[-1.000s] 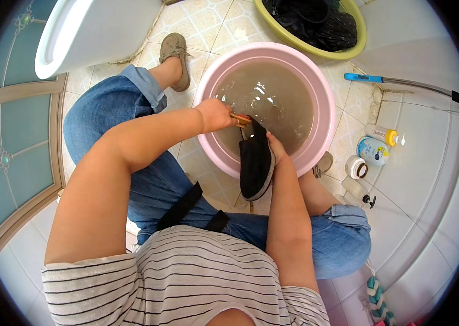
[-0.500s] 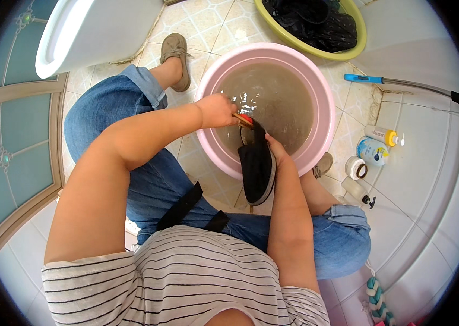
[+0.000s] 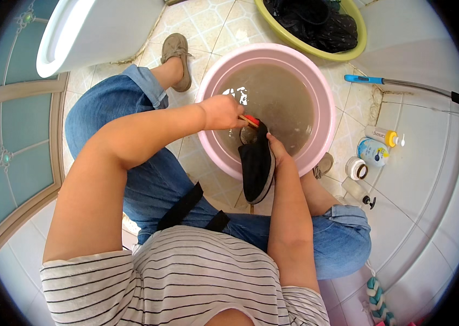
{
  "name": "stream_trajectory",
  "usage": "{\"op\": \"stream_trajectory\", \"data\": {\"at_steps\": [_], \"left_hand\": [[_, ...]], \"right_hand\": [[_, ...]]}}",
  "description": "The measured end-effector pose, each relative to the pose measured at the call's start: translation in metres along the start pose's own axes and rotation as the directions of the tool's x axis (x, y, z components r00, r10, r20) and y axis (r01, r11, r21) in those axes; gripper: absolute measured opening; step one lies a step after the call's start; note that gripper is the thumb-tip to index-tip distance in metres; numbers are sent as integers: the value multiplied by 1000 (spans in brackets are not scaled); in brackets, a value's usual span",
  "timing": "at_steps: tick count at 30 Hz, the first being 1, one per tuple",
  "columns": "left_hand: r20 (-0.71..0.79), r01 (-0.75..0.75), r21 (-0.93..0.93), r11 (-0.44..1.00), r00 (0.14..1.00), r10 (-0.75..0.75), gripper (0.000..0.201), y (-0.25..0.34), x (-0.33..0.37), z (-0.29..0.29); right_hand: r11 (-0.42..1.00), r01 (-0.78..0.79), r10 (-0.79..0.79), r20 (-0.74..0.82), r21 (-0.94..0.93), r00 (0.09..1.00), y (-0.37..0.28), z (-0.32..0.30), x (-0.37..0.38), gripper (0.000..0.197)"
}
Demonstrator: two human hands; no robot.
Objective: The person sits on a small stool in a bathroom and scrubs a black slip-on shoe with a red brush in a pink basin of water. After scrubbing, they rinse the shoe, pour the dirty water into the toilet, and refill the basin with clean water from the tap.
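Left hand (image 3: 223,112): we see its fingers gripping a slim brown-and-red tool (image 3: 249,120), slightly farther right than a second ago.
Black fabric shoe (image 3: 256,165): clasped by the right hand (image 3: 279,149) over the near rim of the round pink plastic basin (image 3: 324,108).
Far right: yellow oval tub (image 3: 362,39).
View blocked: left hand hides the tool's end.

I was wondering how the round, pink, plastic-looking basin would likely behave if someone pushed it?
The round pink basin would probably feel heavy, since it holds a wide pool of murky water. With the top uncovered, that water would likely slosh at a sudden shove. Its broad, round shape suggests sliding rather than tipping.
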State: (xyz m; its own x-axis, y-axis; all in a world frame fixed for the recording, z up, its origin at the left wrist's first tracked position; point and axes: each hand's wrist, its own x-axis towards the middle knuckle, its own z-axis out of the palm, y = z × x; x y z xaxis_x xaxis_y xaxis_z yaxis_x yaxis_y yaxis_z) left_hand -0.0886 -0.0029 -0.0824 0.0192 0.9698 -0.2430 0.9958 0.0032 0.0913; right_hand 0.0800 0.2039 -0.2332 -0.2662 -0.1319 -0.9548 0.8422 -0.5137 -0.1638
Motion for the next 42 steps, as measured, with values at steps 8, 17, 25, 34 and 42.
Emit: {"op": "stream_trajectory", "data": {"at_steps": [8, 17, 25, 34, 42], "left_hand": [[300, 247, -283, 927, 941, -159, 56, 8, -17, 19], [-53, 127, -66, 990, 990, -131, 52, -2, -12, 10], [306, 261, -395, 881, 941, -141, 50, 12, -18, -8], [182, 314, -188, 930, 942, -281, 48, 14, -13, 19], [43, 170, -156, 973, 985, -166, 48, 10, -7, 4]], "right_hand": [[997, 4, -7, 38, 71, 999, -35, 37, -65, 44], [998, -11, 7, 55, 68, 998, -29, 35, -59, 47], [985, -14, 17, -17, 172, 1000, -33, 37, -64, 47], [992, -38, 40, -15, 122, 999, -33, 44, -66, 48], [981, -62, 61, 7, 185, 998, -23, 44, -61, 50]]}}
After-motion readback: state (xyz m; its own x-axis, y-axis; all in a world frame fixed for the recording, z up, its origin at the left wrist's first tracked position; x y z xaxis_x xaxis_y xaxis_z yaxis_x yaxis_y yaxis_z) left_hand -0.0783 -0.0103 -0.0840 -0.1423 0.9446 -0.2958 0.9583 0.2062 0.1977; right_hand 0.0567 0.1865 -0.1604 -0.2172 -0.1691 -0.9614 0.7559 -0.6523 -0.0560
